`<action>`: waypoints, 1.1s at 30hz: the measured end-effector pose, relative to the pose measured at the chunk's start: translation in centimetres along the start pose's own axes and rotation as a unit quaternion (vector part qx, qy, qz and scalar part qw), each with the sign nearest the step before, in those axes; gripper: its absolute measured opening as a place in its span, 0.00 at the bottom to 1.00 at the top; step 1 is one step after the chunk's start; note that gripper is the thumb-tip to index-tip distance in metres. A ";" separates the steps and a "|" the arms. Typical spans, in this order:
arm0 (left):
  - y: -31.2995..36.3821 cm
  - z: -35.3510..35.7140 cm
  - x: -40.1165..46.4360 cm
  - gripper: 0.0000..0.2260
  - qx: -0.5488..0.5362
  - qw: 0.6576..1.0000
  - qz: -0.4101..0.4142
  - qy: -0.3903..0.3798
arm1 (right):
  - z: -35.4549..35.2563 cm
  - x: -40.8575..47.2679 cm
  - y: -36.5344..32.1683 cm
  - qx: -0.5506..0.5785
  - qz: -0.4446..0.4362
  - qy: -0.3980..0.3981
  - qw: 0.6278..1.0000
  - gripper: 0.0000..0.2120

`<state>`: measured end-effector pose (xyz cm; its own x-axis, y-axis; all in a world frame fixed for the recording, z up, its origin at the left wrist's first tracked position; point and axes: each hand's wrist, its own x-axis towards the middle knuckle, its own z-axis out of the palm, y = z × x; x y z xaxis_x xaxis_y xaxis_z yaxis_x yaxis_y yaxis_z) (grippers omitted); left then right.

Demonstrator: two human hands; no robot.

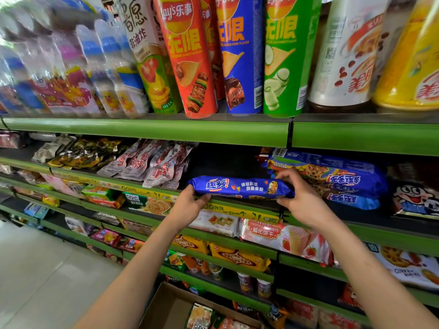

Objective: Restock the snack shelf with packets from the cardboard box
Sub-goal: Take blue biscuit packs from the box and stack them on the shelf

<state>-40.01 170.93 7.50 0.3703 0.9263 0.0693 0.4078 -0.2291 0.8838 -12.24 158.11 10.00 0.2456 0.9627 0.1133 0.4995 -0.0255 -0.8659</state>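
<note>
So the snack shelf [147, 130] is this big green rack, and down below it the cardboard box [171, 307] still has packets inside. Right of the gap I'm filling sits a stack of the same blue cookies [342, 176]. I've got the blue cookie packet [240, 187] at the front lip of the middle shelf, just left of that stack, lying flat with its long axis running along the shelf edge, printed face toward me. My left hand [190, 204] pinches the left end and my right hand [301, 198] grips the right end, so both hands are clamped on it. Risk I see: it's barely past the lip, so letting go early could roll it off.
</note>
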 end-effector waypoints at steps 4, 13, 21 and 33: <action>-0.1 0.2 0.0 0.09 -0.007 1.000 -0.012 0.008 | 0.1 0.1 -0.1 -0.012 -0.002 0.006 1.000 0.30; -0.3 0.2 -0.1 0.08 -0.025 0.999 -0.022 0.013 | 0.2 0.0 0.0 -0.008 -0.001 -0.001 1.000 0.29; 0.0 0.3 -0.3 0.10 -0.030 0.999 -0.029 0.008 | 0.1 -0.1 0.1 -0.009 0.001 -0.002 1.000 0.28; 0.4 0.0 -0.2 0.14 -0.095 0.995 -0.018 0.009 | 0.0 0.1 0.9 -0.004 0.010 0.019 1.000 0.27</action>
<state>-39.92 170.66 7.82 0.3424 0.9386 0.0418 0.2557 -0.1358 0.9572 -11.78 158.19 9.25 0.2866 0.9512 0.1143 0.5011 -0.0472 -0.8641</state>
